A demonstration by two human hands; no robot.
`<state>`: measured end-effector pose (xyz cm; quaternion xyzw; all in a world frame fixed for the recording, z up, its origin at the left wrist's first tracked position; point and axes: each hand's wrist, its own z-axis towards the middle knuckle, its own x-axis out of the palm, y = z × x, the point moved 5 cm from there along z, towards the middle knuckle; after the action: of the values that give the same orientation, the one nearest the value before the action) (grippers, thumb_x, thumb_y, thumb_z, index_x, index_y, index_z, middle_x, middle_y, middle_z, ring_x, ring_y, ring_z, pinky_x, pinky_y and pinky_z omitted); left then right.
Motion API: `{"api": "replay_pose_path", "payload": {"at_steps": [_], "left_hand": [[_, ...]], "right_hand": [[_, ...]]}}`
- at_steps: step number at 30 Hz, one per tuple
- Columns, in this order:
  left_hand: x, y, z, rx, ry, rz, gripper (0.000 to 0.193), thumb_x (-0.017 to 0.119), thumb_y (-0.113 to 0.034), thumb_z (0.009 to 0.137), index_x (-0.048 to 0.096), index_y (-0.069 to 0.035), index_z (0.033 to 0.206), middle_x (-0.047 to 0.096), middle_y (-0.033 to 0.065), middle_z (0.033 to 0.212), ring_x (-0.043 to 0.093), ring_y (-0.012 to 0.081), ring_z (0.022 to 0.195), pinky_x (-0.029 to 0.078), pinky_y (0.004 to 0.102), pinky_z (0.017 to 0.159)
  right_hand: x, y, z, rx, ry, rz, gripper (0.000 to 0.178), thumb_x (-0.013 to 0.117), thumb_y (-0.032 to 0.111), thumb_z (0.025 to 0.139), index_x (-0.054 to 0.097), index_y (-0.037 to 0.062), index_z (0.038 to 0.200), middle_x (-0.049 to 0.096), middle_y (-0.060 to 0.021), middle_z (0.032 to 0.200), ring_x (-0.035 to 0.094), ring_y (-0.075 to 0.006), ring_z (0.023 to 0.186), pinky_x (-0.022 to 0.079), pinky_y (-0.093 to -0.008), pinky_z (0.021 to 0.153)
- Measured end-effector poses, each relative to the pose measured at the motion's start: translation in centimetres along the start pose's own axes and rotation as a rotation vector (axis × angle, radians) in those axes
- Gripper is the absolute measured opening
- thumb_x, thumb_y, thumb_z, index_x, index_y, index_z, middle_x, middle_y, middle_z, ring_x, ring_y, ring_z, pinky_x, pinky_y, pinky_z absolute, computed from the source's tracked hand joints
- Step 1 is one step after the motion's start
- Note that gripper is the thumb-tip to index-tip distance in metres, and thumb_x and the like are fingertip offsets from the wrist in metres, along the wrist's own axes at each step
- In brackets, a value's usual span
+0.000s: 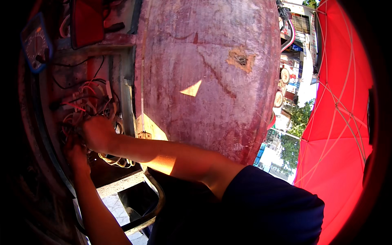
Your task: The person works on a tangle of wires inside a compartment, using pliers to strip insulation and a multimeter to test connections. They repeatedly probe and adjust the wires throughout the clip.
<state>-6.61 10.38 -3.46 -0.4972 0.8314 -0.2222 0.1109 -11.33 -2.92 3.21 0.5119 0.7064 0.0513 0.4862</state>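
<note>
A tangle of wires [92, 94] in white, red and black fills a recess in an open metal frame on the left. My right hand [98, 131] reaches across into it from the right, closed, its fingertips in shadow at the wires. Just below and left of it, my left hand [77, 155] comes up from the lower edge, fingers bent against the same bundle. Both seem to grip wires, though the exact strands are hidden. A thin red stick-like piece [75, 107] lies across the tangle. The multimeter [37, 43], blue-rimmed with a dial, leans at the upper left.
A large worn, reddish metal panel [212, 81] stands right of the frame, with a hinge [144, 135] at its edge. A dark red flat piece [87, 24] is beside the multimeter. A curved dark tube [157, 196] runs below. Red canopy fabric [335, 122] spreads at far right.
</note>
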Motion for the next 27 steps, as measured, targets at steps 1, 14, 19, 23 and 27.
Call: {"api": "replay_pose_path", "payload": {"at_steps": [1,14,19,23,27], "left_hand": [[0.1,-0.1,-0.1,0.005,0.002,-0.005,0.018,0.049,-0.02,0.098,0.063,-0.009,0.101,0.053,-0.0029,0.068,0.043,0.0057,0.052,0.033,0.0241,0.045],[-1.1,1.8,1.3,0.052,0.024,-0.024,0.021,0.051,-0.018,0.095,0.064,-0.009,0.109,0.061,0.0006,0.091,0.055,0.0091,0.074,0.044,0.0241,0.064],[1.2,0.9,-0.1,0.083,-0.166,-0.014,0.029,0.056,-0.02,0.092,0.062,-0.006,0.117,0.065,0.0016,0.098,0.059,0.01,0.082,0.046,0.0246,0.068],[1.3,1.4,-0.1,0.084,-0.254,0.006,0.031,0.057,-0.02,0.092,0.062,-0.004,0.118,0.066,0.0058,0.106,0.063,0.0155,0.09,0.05,0.0283,0.077],[-1.0,3.7,2.3,0.286,-0.258,0.176,0.033,0.059,-0.022,0.091,0.062,-0.005,0.118,0.068,0.0063,0.104,0.063,0.016,0.087,0.051,0.029,0.072]], "right_hand": [[0.3,-0.2,0.0,0.03,0.011,0.028,0.023,0.069,0.017,0.068,0.065,0.0044,0.086,0.067,-0.0179,0.083,0.066,-0.0369,0.075,0.053,-0.0452,0.063],[0.5,-0.5,0.1,-0.07,0.07,-0.077,0.022,0.066,0.021,0.073,0.066,0.0018,0.085,0.066,-0.0205,0.079,0.066,-0.0377,0.074,0.053,-0.0464,0.065],[-1.3,-0.3,0.4,0.041,0.124,-0.017,0.023,0.065,0.02,0.073,0.067,0.0,0.083,0.066,-0.0221,0.078,0.066,-0.0389,0.074,0.053,-0.0467,0.067],[-2.4,0.1,0.7,0.001,0.207,-0.01,0.021,0.065,0.017,0.07,0.068,-0.0001,0.083,0.066,-0.0238,0.078,0.067,-0.038,0.076,0.053,-0.0454,0.067],[-1.7,0.3,0.9,-0.05,0.169,-0.072,0.025,0.065,0.015,0.068,0.067,0.0,0.087,0.065,-0.0244,0.078,0.067,-0.0371,0.076,0.053,-0.0445,0.068]]}}
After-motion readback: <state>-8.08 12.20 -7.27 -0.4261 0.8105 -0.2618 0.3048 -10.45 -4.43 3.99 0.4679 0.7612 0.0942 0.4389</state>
